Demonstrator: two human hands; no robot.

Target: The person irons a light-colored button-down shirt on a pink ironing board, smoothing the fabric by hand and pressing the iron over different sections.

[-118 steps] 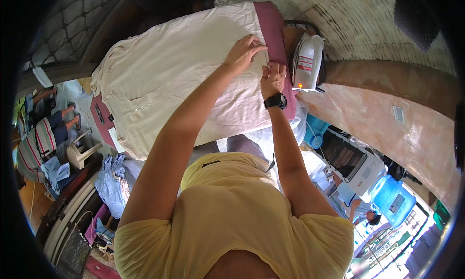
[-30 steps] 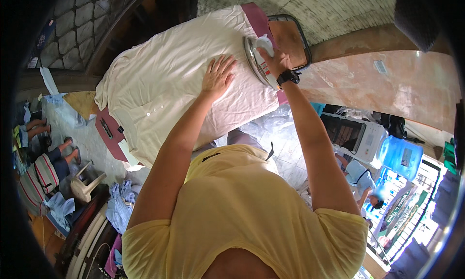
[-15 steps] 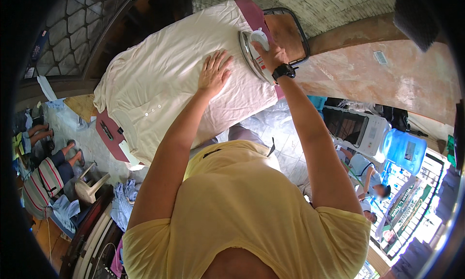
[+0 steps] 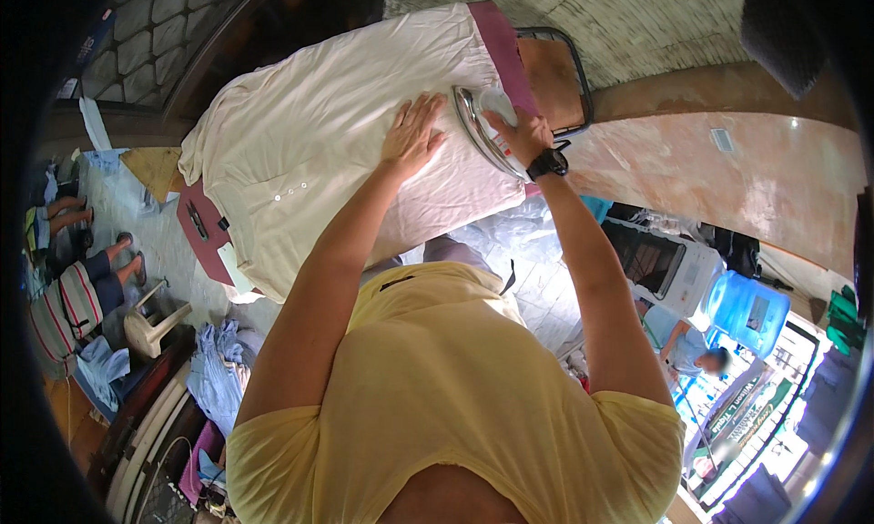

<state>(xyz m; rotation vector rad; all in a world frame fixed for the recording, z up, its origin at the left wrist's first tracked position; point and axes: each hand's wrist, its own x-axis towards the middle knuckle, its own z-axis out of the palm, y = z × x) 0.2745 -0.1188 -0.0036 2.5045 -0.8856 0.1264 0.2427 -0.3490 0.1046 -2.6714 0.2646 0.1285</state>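
A cream shirt (image 4: 309, 132) with small white buttons lies spread over a maroon-covered ironing board (image 4: 506, 55). My right hand (image 4: 526, 140), with a black watch on its wrist, grips the handle of a silver and white clothes iron (image 4: 471, 123). The iron stands flat on the shirt near the board's right end. Just left of it, my left hand (image 4: 412, 137) rests flat on the cloth, fingers stretched out. Part of the iron's handle is hidden under my right fingers.
A black wire frame with a brown panel (image 4: 551, 80) extends from the board's right end. At right stand a white oven-like appliance (image 4: 687, 274) and a blue water jug (image 4: 748, 313), with a person (image 4: 696, 351) beyond. A beige plastic chair (image 4: 155, 328) and piled clothes (image 4: 217, 365) are at lower left.
The iron has slid a little to the left and toward me over the shirt, my right hand still on it. My left hand has shifted slightly left. The whole view has tilted a bit.
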